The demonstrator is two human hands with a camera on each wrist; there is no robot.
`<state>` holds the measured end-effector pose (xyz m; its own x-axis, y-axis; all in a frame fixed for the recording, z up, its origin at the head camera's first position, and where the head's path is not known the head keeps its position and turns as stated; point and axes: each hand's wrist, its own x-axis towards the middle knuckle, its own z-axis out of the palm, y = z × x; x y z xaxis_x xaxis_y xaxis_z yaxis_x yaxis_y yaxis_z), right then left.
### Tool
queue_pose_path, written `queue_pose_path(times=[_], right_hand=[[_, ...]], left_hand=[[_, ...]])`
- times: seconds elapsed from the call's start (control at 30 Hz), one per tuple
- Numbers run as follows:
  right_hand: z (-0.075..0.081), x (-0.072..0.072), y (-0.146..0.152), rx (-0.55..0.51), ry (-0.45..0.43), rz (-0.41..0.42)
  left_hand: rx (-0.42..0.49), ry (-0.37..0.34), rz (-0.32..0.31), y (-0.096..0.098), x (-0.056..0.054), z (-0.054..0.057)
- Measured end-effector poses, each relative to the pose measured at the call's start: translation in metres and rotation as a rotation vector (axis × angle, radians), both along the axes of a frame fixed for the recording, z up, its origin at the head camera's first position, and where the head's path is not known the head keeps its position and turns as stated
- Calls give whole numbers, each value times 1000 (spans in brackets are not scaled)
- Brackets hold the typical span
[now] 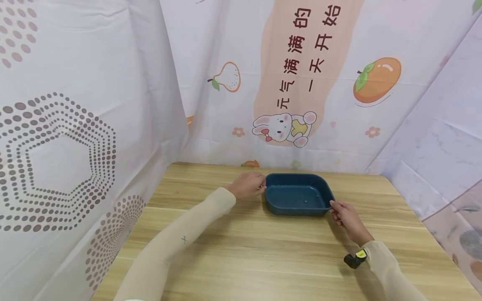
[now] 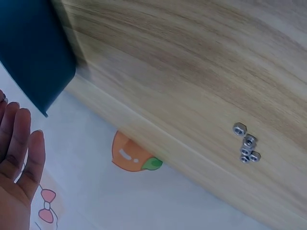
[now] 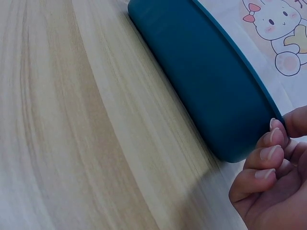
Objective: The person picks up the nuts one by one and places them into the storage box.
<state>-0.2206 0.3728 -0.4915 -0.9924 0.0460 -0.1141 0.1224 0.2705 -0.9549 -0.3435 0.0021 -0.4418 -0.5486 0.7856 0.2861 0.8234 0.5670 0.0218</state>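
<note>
A dark teal rectangular plastic bin with rounded corners sits on the wooden table, its open top facing up. My left hand grips its left rim; in the left wrist view that hand's fingers lie beside the bin wall, the grip itself out of frame. At the near right corner my right hand pinches the rim. The right wrist view shows the thumb over the edge and the curled fingers against the outer wall. Small spots show on the bin floor.
Several small metal nuts lie clustered on the table near its back edge, left of the bin; the head view does not show them. Printed cloth curtains hang behind the table and along both sides. A black device sits at the right wrist.
</note>
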Motion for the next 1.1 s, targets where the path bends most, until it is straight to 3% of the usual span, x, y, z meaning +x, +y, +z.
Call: queue_pose_path(times=[0.37, 0.77, 1.1], right_hand=[[-2, 0, 1, -13, -7, 2], [0, 0, 0, -11, -9, 0], [-1, -1, 2, -3, -13, 2]], left_hand=[[-60, -14, 32, 8, 7, 1], [-33, 13, -24, 8, 5, -7], [-53, -19, -11, 10, 9, -4]])
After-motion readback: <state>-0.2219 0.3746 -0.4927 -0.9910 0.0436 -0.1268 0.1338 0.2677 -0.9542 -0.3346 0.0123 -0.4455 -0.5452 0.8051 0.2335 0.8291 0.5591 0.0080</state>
